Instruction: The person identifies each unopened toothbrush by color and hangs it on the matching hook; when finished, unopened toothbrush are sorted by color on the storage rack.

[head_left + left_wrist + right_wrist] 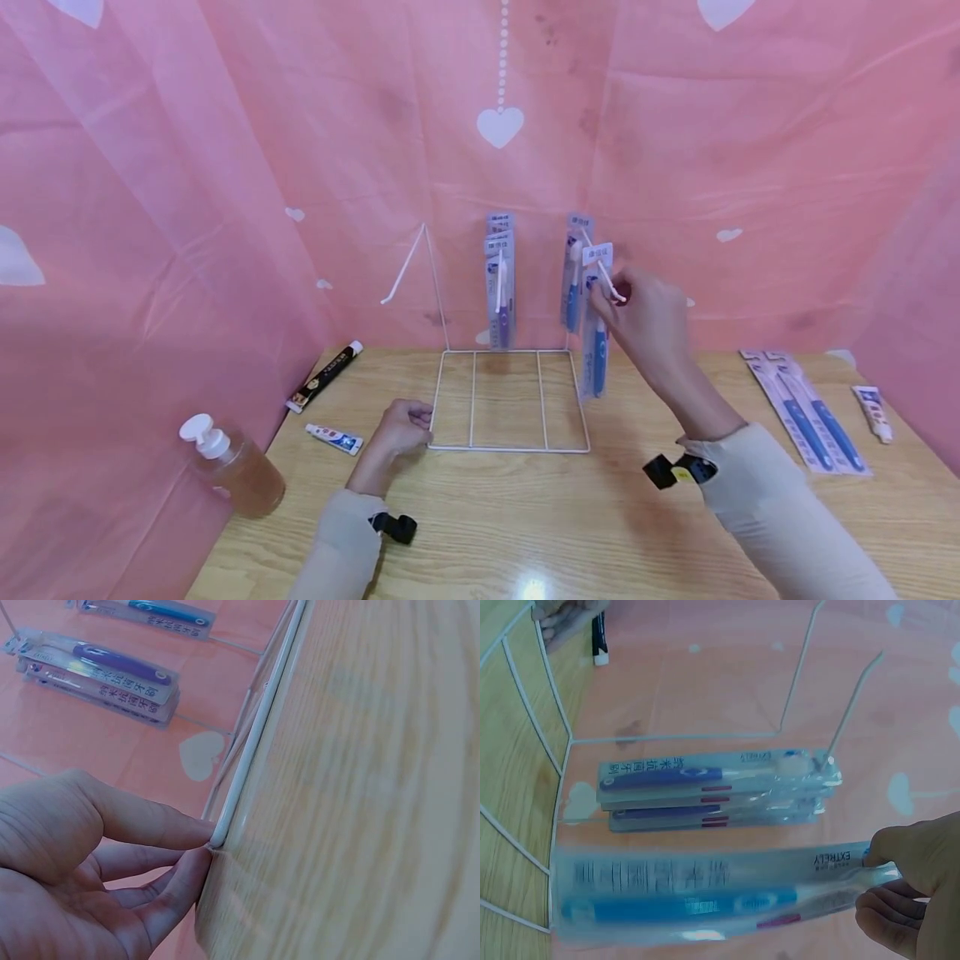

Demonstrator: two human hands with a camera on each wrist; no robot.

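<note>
A white wire rack point(510, 450) stands on the table with hooks at its top. My left hand point(402, 427) pinches its front left corner between thumb and fingers, closer up in the left wrist view. At the right hook, my right hand point(648, 321) pinches the upper part of a packaged blue toothbrush point(597, 358), whose card top is at the hook's rod. Behind it another packaged blue toothbrush point(572, 292) hangs on that hook. Several packaged purple toothbrushes point(504, 329) hang from the middle hook. Nothing hangs on the left hook point(403, 265).
Two packaged blue toothbrushes point(806, 417) lie at the right, beside a small toothpaste tube point(872, 412). On the left are a black toothpaste box point(325, 377), another small tube point(334, 438) and a pump bottle point(243, 475). A pink curtain point(360, 125) hangs behind the rack.
</note>
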